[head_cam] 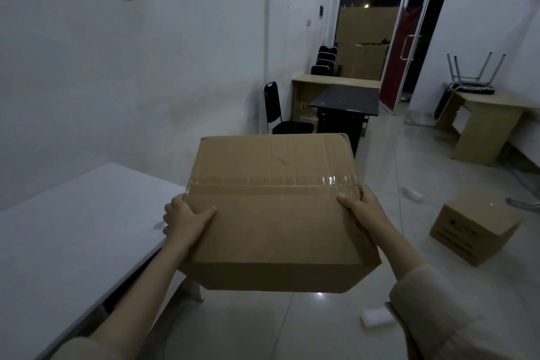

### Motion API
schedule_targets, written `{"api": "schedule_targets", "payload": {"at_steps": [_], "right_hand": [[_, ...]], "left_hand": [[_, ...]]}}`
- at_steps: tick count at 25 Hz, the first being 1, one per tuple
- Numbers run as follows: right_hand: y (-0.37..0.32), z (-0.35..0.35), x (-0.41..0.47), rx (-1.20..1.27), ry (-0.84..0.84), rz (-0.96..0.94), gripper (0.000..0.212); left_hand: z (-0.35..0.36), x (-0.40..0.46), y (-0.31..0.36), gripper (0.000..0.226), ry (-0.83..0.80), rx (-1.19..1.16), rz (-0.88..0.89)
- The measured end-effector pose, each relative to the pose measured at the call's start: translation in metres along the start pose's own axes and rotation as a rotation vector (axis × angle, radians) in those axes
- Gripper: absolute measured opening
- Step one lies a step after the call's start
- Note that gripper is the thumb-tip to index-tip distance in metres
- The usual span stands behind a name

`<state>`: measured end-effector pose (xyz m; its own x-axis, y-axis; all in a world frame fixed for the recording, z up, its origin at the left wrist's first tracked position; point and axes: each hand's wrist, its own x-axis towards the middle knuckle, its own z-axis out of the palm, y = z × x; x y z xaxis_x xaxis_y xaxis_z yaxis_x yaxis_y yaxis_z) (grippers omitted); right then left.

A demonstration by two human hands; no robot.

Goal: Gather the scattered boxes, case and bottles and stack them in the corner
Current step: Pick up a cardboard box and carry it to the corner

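Note:
A large taped cardboard box [274, 207] is held up in the air in front of me. My left hand [184, 221] grips its left edge, thumb lying on the top face. My right hand [362, 207] grips its right edge the same way. A smaller cardboard box [473, 228] with dark print stands on the tiled floor to the right. A small white object [375, 319] lies on the floor below the held box; another pale one [412, 193] lies farther right.
A white table [73, 231] stands at my left against the wall. Ahead are a black chair [277, 114], a dark table [347, 102] and a wooden desk [485, 126] at the right. A glass door [406, 47] stands open at the back.

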<state>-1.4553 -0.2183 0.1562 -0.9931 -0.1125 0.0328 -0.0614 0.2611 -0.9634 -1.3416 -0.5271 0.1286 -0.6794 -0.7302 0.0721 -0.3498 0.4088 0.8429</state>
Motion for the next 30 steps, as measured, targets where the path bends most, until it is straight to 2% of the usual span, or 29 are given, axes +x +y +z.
{"api": "schedule_targets", "payload": {"at_steps": [6, 11, 19, 24, 30], "right_hand": [[0.005, 0.011, 0.137, -0.015, 0.059, 0.024, 0.047], [0.019, 0.020, 0.273, -0.076, 0.008, 0.017, 0.050], [0.028, 0.066, 0.522, -0.129, -0.178, -0.006, 0.055], [0.024, 0.169, 0.646, -0.169, -0.373, -0.008, 0.056], [0.042, 0.360, 0.737, -0.213, -0.626, -0.025, 0.052]], "left_hand": [[0.078, 0.122, 0.039, 0.080, -0.073, -0.034, 0.015], [0.161, 0.219, 0.057, 0.082, -0.093, -0.063, -0.007], [0.286, 0.375, 0.084, 0.075, 0.074, -0.145, -0.192], [0.299, 0.460, 0.053, 0.075, 0.218, -0.140, -0.373], [0.269, 0.569, -0.036, 0.075, 0.406, -0.144, -0.572]]}}
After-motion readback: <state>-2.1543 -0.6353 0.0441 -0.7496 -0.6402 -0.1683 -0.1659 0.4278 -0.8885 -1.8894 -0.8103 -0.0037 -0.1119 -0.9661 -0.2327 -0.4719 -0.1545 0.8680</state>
